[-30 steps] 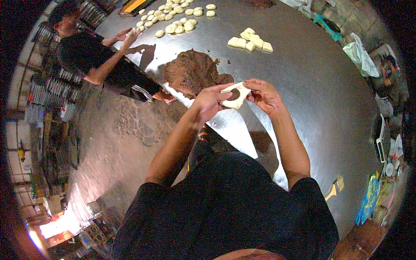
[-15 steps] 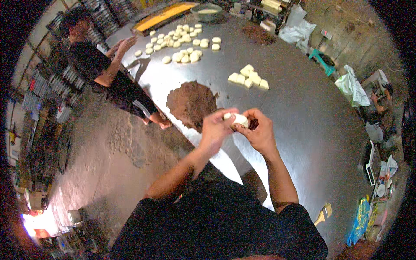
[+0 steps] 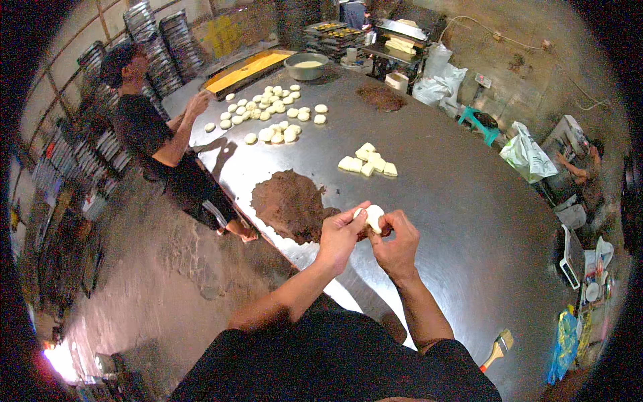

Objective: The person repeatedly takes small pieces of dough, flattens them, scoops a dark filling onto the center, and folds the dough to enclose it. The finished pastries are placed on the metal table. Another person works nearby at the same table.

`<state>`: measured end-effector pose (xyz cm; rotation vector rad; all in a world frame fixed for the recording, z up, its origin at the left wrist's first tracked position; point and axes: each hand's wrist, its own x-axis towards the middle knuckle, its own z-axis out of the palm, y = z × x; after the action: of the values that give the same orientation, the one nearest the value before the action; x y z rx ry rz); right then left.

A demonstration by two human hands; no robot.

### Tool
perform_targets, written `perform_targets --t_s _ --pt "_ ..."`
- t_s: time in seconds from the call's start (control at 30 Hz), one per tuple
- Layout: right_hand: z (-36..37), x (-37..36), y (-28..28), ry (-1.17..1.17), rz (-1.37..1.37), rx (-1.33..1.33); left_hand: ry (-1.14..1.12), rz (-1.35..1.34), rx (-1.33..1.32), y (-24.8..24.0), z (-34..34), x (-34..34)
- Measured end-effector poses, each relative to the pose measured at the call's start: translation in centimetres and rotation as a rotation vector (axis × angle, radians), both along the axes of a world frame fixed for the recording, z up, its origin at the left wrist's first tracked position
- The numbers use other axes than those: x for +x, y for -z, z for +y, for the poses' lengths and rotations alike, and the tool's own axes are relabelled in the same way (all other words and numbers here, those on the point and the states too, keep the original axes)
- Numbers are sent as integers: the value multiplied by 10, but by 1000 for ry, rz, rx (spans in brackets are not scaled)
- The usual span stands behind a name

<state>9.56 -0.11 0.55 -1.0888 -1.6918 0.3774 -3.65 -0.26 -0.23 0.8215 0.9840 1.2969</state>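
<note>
Over the steel table my left hand (image 3: 339, 239) and my right hand (image 3: 396, 246) pinch one piece of pale dough (image 3: 374, 218) between thumbs and fingers. The dough bends up in a curved flap. Dark brown filling shows just under it, partly hidden by the fingers. To the left of my hands lies a big mound of brown filling (image 3: 287, 204) on the table. Beyond my hands sits a small cluster of cut dough pieces (image 3: 367, 161). Many round dough balls (image 3: 268, 107) are spread farther off, on the left part of the table.
A person (image 3: 151, 127) in black stands at the table's left edge. A tray with a yellow layer (image 3: 251, 72) and a grey bowl (image 3: 306, 67) stand at the far end. A brush (image 3: 499, 348) lies near right. Another person (image 3: 589, 167) is at far right.
The view has tipped upward, so the table sits lower in the picture. In my fingers the dough has turned from lying crosswise to standing up in a curled flap.
</note>
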Motion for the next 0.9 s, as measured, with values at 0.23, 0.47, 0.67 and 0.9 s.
perform_targets --t_s 0.23,0.47,0.67,0.9 --pt "-19 2 -1 30 -173 333 -41 -1 23 -13 0 -4" --pt "-9 7 -13 40 -93 349 47 223 267 -31 -12 8" --pt "-10 6 -17 92 -111 370 7 370 153 -41 -10 4" --pt "-13 8 -14 -44 -163 451 -13 146 202 -37 -9 1"
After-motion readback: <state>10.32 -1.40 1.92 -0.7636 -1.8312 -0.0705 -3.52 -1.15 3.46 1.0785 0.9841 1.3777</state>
